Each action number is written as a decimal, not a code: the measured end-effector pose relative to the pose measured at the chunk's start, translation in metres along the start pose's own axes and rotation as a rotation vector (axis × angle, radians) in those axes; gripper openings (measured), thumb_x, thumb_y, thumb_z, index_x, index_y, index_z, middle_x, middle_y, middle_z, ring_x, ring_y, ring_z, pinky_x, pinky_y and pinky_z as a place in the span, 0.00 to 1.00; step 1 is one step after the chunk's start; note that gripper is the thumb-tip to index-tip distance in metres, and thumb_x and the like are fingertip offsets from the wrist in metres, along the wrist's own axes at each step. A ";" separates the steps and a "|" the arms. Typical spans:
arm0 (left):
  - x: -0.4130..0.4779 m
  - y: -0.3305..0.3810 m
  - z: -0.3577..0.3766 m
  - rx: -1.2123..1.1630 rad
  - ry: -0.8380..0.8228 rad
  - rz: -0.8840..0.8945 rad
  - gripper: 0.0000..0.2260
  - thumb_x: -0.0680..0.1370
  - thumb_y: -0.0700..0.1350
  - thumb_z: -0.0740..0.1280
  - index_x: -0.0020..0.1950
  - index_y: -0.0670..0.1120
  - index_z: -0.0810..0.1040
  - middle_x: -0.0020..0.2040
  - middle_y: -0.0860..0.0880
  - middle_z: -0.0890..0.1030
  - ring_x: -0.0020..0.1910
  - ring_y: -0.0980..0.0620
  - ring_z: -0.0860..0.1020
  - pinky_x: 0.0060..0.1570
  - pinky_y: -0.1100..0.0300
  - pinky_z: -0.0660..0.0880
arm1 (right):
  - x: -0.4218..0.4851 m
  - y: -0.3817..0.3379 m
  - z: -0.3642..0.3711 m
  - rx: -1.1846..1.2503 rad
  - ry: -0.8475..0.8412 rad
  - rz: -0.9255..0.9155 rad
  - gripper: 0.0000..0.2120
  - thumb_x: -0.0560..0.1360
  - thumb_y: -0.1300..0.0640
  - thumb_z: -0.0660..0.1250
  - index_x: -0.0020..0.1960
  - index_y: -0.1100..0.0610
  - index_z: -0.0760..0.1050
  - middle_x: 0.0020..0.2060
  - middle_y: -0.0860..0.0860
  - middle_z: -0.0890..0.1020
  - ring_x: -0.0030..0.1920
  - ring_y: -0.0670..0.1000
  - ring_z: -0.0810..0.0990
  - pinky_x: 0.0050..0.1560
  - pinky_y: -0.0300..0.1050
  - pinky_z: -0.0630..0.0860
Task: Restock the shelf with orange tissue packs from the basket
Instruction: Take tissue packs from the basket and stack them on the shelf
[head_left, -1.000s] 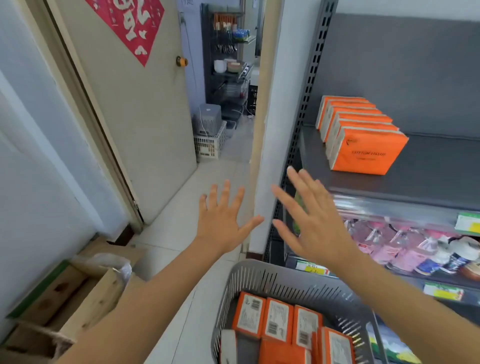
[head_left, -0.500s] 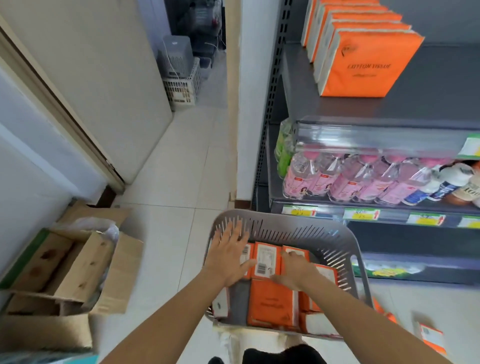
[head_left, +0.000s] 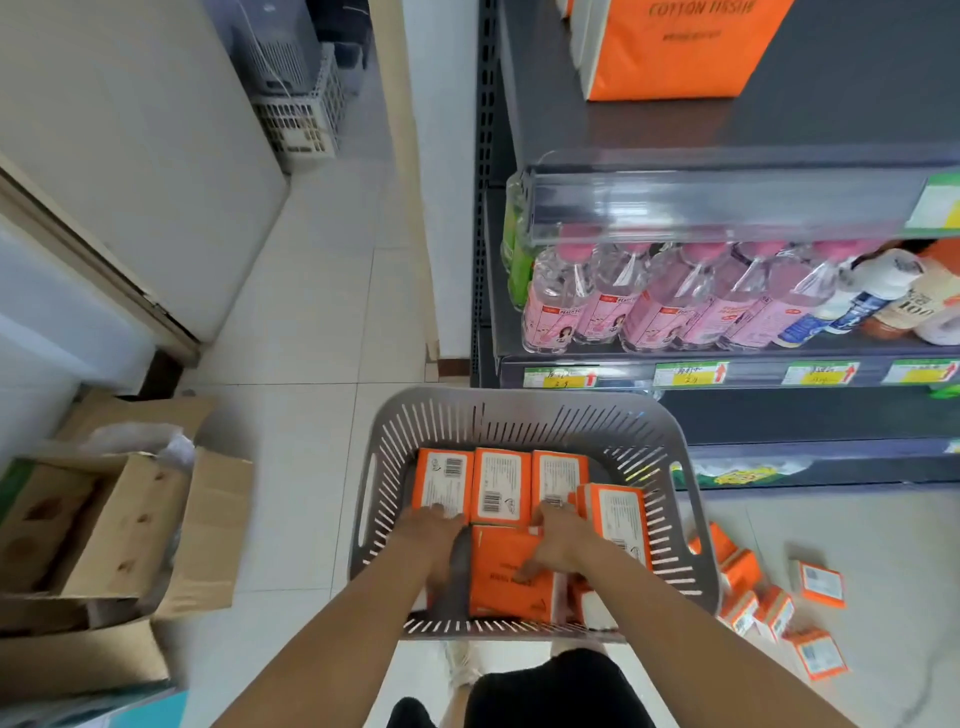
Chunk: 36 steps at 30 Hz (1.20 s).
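Observation:
A grey slotted basket (head_left: 519, 415) stands on the floor in front of me, holding several orange tissue packs. Three stand on end at its far side (head_left: 501, 486), and one lies flat in the middle (head_left: 506, 587). My right hand (head_left: 558, 540) grips the flat pack, fingers over its far edge and thumb on its face. My left hand (head_left: 434, 530) is down in the basket just left of that pack, its blurred fingers bent over the near end of the leftmost upright pack (head_left: 441, 483). On the top shelf (head_left: 841, 104) stands a row of orange packs (head_left: 675, 57).
Pink-capped bottles (head_left: 649, 306) fill the shelf below the tissue shelf. Several loose orange packs (head_left: 769, 608) lie on the tiles right of the basket. Open cardboard boxes (head_left: 119, 525) sit at the left wall. A white crate (head_left: 301, 119) stands in the corridor beyond.
My view has tipped down from the shelf to the basket. Both hands dropped from in front of the shelf into the basket and closed on packs there.

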<state>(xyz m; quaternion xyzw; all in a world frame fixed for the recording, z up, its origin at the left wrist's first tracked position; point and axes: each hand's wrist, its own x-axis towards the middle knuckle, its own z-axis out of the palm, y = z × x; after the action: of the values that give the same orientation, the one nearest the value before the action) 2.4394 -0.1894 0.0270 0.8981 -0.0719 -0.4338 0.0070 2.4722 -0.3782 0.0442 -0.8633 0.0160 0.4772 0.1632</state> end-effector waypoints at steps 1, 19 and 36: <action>0.000 0.002 -0.001 -0.028 0.011 0.015 0.40 0.68 0.47 0.73 0.76 0.53 0.57 0.71 0.44 0.65 0.70 0.44 0.65 0.69 0.47 0.62 | 0.001 0.002 0.000 0.009 0.006 0.001 0.44 0.60 0.49 0.80 0.69 0.51 0.61 0.69 0.52 0.62 0.67 0.57 0.67 0.66 0.54 0.69; 0.014 0.028 -0.026 -0.351 -0.161 0.192 0.39 0.64 0.48 0.79 0.72 0.51 0.66 0.68 0.48 0.71 0.66 0.45 0.70 0.63 0.51 0.70 | 0.012 -0.006 -0.020 -0.232 -0.059 -0.105 0.18 0.80 0.52 0.54 0.67 0.56 0.69 0.65 0.56 0.75 0.61 0.56 0.74 0.61 0.49 0.71; -0.050 -0.052 -0.132 -0.514 -0.051 0.166 0.29 0.70 0.46 0.75 0.68 0.48 0.69 0.63 0.49 0.74 0.59 0.48 0.75 0.59 0.53 0.74 | -0.018 -0.031 -0.054 -0.408 -0.034 -0.169 0.32 0.62 0.52 0.78 0.63 0.54 0.70 0.58 0.53 0.77 0.58 0.57 0.77 0.54 0.49 0.74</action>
<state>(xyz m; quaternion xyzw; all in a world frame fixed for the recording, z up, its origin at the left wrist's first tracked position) 2.5182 -0.1375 0.1441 0.8468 -0.0328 -0.4580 0.2684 2.5118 -0.3674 0.0941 -0.8687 -0.1559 0.4696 0.0250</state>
